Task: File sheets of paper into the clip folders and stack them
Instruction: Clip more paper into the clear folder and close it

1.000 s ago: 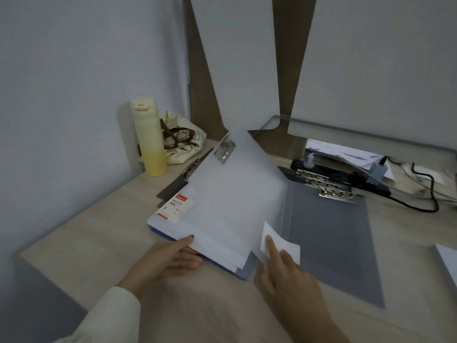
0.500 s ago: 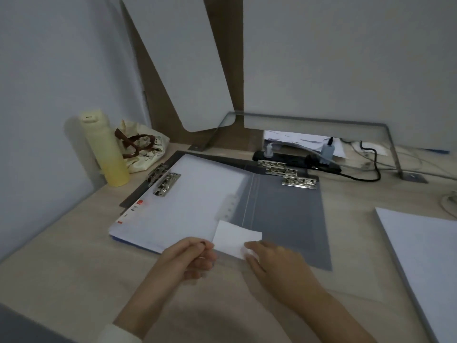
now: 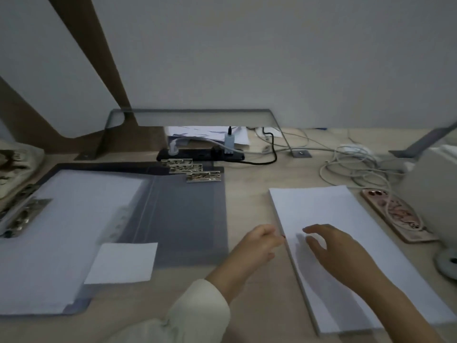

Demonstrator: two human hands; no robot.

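A thick stack of white paper (image 3: 321, 209) lies on the desk at the right. My right hand (image 3: 333, 251) hovers just over its near left part with fingers spread, casting a shadow on the top sheet. My left hand (image 3: 259, 243) sits at the stack's left edge, fingers loosely curled, holding nothing. Left of the hands, grey clip folders (image 3: 188, 219) lie open with metal clips (image 3: 195, 172) at their far end. White sheets (image 3: 74, 206) lie on the left side under another clip (image 3: 24, 214). A small white slip (image 3: 122, 263) rests loose on the folder.
A black power strip (image 3: 200, 154) and tangled cables (image 3: 358, 164) run along the back under a glass stand (image 3: 193, 115). A phone (image 3: 395, 214) lies right of the paper stack, beside a white device (image 3: 432, 194). A cloth bag (image 3: 14, 164) sits far left.
The view swung right. Both hands let go of the small white slip, which now lies on the folder, and moved right to the paper stack.
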